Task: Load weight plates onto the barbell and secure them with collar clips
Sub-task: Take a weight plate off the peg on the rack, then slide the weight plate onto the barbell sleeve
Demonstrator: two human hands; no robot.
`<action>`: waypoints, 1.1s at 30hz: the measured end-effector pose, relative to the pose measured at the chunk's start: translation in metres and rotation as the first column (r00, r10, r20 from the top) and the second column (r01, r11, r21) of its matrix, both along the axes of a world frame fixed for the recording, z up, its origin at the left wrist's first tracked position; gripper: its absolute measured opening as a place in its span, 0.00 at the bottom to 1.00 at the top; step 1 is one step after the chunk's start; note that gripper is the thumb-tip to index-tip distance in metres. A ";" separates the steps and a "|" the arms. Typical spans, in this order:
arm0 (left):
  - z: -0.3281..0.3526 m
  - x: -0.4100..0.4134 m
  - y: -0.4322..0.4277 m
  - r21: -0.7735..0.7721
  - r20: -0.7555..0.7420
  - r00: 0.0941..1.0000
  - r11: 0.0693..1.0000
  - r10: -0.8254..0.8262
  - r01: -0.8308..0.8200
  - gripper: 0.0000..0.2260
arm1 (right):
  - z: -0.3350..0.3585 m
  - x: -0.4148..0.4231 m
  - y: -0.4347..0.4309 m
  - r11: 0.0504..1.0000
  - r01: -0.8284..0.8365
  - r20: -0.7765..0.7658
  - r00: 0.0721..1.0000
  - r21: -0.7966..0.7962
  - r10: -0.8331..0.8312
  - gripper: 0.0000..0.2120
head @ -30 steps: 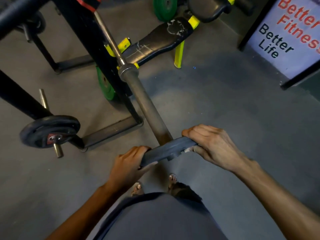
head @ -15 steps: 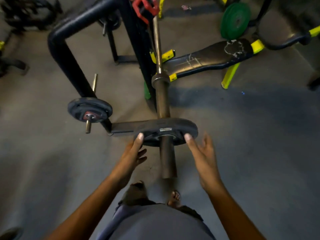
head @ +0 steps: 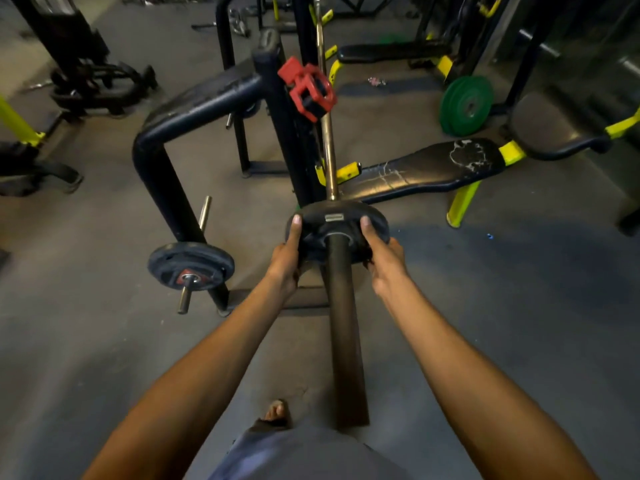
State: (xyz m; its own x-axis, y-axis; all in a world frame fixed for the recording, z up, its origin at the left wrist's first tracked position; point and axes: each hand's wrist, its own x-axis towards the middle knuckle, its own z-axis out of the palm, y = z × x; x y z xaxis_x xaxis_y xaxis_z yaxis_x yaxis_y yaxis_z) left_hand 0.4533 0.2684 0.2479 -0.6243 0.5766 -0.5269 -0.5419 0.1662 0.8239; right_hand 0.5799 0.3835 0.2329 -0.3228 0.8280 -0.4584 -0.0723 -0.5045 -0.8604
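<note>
A small black weight plate [head: 337,218] sits on the barbell sleeve [head: 343,323], far up it near the inner collar. My left hand [head: 285,263] grips the plate's left edge and my right hand [head: 382,261] grips its right edge. The thin chrome barbell shaft [head: 329,150] runs away from me onto the black rack upright [head: 287,133]. A red collar clip [head: 308,90] sits high up beside that upright, apart from both hands.
Another black plate [head: 190,266] hangs on a storage peg of the rack at lower left. A worn black bench [head: 426,171] with yellow legs lies to the right. Green plates [head: 465,105] lean behind it. My sandalled foot [head: 275,414] stands below the sleeve's end.
The plate went from the sleeve's tip, held edge-on in both hands, far up the sleeve toward the collar. Both hands now grip its edges again after pushing with open fingers.
</note>
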 end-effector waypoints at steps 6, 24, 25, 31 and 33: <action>-0.015 -0.019 0.015 0.014 0.003 1.000 1.000 -0.021 0.021 0.40 | -0.010 -0.016 0.016 1.000 -0.011 -0.028 1.000 -0.002 0.011 0.45; -0.033 -0.059 -0.196 -0.280 -0.286 0.954 0.960 -0.094 0.010 0.13 | -0.003 -0.092 -0.167 0.644 -0.566 0.370 0.824 0.516 0.428 0.08; -0.038 -0.073 -0.209 -0.316 -0.296 0.948 0.949 -0.120 0.022 0.12 | -0.012 -0.104 -0.175 0.608 -0.636 0.411 0.771 0.474 0.486 0.08; -0.085 -0.181 -0.266 -0.452 -0.316 0.915 0.888 -0.253 0.089 0.10 | -0.077 -0.194 -0.205 0.470 -0.826 0.596 0.555 0.311 0.581 0.08; -0.103 -0.220 -0.276 -0.501 -0.317 0.888 0.854 -0.333 0.141 0.10 | -0.097 -0.225 -0.209 0.458 -0.849 0.645 0.509 0.265 0.570 0.08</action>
State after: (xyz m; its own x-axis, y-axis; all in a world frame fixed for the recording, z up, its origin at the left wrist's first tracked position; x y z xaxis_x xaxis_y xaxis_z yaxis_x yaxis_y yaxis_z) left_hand 0.2336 -0.0075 0.1451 -0.7035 0.4894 -0.5154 -0.0976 0.6518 0.7521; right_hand 0.3552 0.1748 0.1363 -0.8005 0.5083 -0.3175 0.5159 0.3148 -0.7967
